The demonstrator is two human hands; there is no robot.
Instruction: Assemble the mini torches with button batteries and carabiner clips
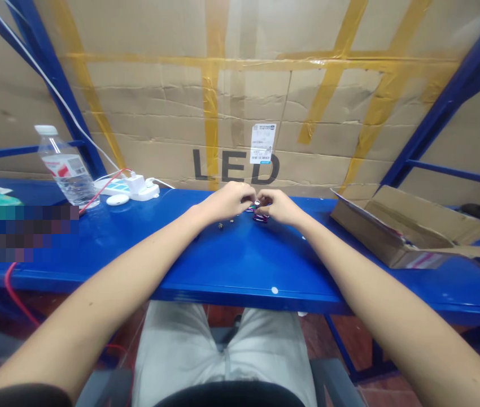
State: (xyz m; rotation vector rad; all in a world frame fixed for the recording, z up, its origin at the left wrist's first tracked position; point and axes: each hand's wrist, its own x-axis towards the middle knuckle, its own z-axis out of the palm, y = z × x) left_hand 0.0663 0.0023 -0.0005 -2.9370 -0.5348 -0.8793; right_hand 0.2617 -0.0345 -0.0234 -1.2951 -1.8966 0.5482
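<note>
My left hand (232, 199) and my right hand (278, 206) meet at the far side of the blue table (240, 265), fingers curled and pinched together around a small shiny purple metal part (259, 217). A tiny round silver piece (257, 202) shows between the fingertips. Two small dark loose bits (220, 226) lie on the table just in front of my left hand. What exactly each hand grips is too small to name.
A water bottle (67, 168) stands at the left back, beside a white power strip (132, 186) with red and white cables. An open cardboard box (405, 232) lies at the right. A big cardboard sheet marked LED (235, 167) closes the back, between blue rack posts.
</note>
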